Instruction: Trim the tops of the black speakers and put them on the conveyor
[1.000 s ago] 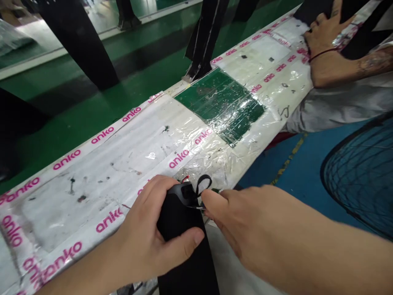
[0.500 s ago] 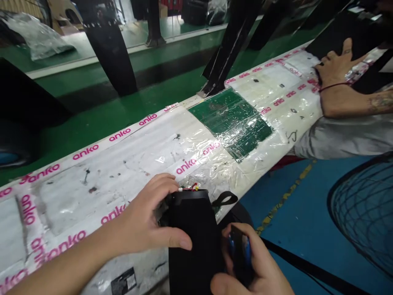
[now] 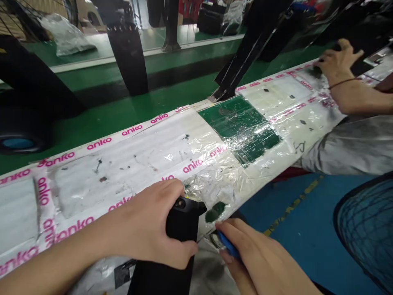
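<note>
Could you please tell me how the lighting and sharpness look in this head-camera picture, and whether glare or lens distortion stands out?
In the head view, light glares off the clear plastic film on the bench; the wide lens seems to stretch the wire fan guard at the frame's edge; and the right hand and its blue-handled tool look slightly soft.

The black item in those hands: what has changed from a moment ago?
The right hand, at first pinching a loop and wires, has let go and now holds a blue-handled tool beside the black item. The left hand keeps its grip on that item. The anko-printed bench film stayed as it was.
</note>
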{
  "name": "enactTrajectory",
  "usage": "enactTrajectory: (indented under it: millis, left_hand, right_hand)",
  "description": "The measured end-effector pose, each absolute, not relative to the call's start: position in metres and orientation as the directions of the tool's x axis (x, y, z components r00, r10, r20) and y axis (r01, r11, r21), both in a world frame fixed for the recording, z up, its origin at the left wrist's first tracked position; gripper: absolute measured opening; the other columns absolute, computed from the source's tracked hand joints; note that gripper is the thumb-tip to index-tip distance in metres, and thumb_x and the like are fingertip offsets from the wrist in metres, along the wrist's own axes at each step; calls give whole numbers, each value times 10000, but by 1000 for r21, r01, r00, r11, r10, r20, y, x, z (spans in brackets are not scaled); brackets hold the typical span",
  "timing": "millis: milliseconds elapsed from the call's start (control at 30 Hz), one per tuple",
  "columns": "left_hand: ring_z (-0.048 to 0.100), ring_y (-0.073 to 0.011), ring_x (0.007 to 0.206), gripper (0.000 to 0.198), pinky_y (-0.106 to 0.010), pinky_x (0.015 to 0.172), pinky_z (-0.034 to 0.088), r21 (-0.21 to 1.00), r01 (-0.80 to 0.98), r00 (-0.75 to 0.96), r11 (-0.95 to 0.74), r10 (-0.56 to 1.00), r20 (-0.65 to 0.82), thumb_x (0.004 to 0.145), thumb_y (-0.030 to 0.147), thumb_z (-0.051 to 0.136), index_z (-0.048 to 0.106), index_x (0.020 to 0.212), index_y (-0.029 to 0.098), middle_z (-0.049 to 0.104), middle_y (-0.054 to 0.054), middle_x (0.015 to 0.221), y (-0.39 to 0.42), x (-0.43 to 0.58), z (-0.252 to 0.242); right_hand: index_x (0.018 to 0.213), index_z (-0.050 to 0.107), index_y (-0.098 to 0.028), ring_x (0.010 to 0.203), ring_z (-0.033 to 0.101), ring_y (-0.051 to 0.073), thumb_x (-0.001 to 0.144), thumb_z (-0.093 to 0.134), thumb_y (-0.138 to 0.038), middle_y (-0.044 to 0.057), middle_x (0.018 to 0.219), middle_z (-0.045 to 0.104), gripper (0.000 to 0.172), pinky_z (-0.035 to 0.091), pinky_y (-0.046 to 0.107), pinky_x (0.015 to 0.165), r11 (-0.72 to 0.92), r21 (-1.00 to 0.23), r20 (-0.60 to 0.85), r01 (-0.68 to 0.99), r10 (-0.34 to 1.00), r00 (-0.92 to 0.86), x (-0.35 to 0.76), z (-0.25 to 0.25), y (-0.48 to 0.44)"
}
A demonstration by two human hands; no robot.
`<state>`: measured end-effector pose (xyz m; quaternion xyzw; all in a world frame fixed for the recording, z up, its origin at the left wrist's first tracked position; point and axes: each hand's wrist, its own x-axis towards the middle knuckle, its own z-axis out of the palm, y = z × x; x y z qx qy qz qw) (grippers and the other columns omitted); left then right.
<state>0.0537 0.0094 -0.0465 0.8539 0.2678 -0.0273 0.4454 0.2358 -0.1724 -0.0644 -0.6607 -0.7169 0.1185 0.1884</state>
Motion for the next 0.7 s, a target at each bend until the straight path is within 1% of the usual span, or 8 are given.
enactTrajectory:
  millis: [67, 133, 233, 367, 467, 600, 633, 700]
  left_hand:
    - [503, -202, 696, 355, -295, 540, 368, 763, 489, 850, -422, 428, -308, 624, 266, 707, 413, 824, 256, 523, 22, 813, 10, 54, -50]
    - [492, -192, 698, 356, -287, 550, 384, 789, 485, 849, -379, 421, -320, 610, 252, 698, 412, 820, 256, 524, 28, 814, 10, 54, -54]
    - [469, -184, 701, 356, -281, 559, 387, 822, 464, 853, -331, 417, -314, 606, 262, 708, 416, 811, 253, 518, 29, 821, 11, 52, -58]
    - [448, -192, 708, 377, -290, 561, 373, 830, 466, 846, -305, 429, -317, 592, 298, 734, 428, 807, 252, 502, 20, 819, 13, 54, -60]
    - [441, -187, 698, 375, -284, 556, 362, 832, 479, 838, -281, 429, -337, 588, 297, 732, 422, 794, 250, 493, 23, 805, 14, 57, -59]
    - [437, -179, 692, 378, -271, 552, 356, 836, 480, 836, -266, 427, -344, 595, 285, 742, 424, 794, 248, 480, 31, 794, 12, 57, -59]
    - [441, -179, 696, 381, -270, 554, 363, 838, 481, 834, -258, 429, -347, 605, 290, 753, 433, 807, 248, 483, 31, 802, 12, 57, -59]
    - [452, -180, 708, 387, -270, 561, 380, 846, 484, 828, -224, 429, -360, 637, 325, 773, 456, 845, 250, 493, 28, 827, 11, 55, -60]
  right_hand:
    - [1310, 494, -164, 746, 725, 265, 970, 415, -88, 129, 983, 739, 357, 597, 350, 583, 216, -270, 183, 938, 968, -170, 243, -65, -160]
    - [1300, 489, -132, 700, 702, 260, 949, 396, -45, 124, 937, 732, 373, 582, 360, 550, 269, -207, 203, 941, 952, -228, 248, -67, -149]
    - [1317, 475, -118, 725, 689, 260, 915, 404, -14, 124, 954, 723, 421, 573, 370, 565, 271, -208, 169, 940, 956, -239, 248, -70, -141]
    - [1315, 487, -110, 716, 660, 250, 882, 401, -10, 105, 937, 706, 453, 537, 366, 562, 286, -216, 145, 933, 955, -259, 245, -74, -140]
    - [1290, 517, -85, 729, 660, 252, 859, 388, 10, 107, 928, 724, 460, 536, 381, 615, 310, -133, 200, 941, 939, -281, 242, -74, -139]
    - [1255, 547, -65, 769, 690, 264, 887, 374, 18, 103, 951, 768, 415, 528, 399, 675, 340, 13, 249, 940, 909, -333, 240, -69, -138]
    - [1250, 549, -65, 768, 694, 265, 889, 373, 18, 99, 950, 773, 410, 527, 399, 671, 340, 31, 249, 940, 908, -337, 240, -68, -139]
    - [1248, 544, -73, 757, 697, 263, 879, 370, 16, 92, 945, 775, 418, 526, 391, 642, 326, 20, 230, 945, 918, -322, 240, -67, -140]
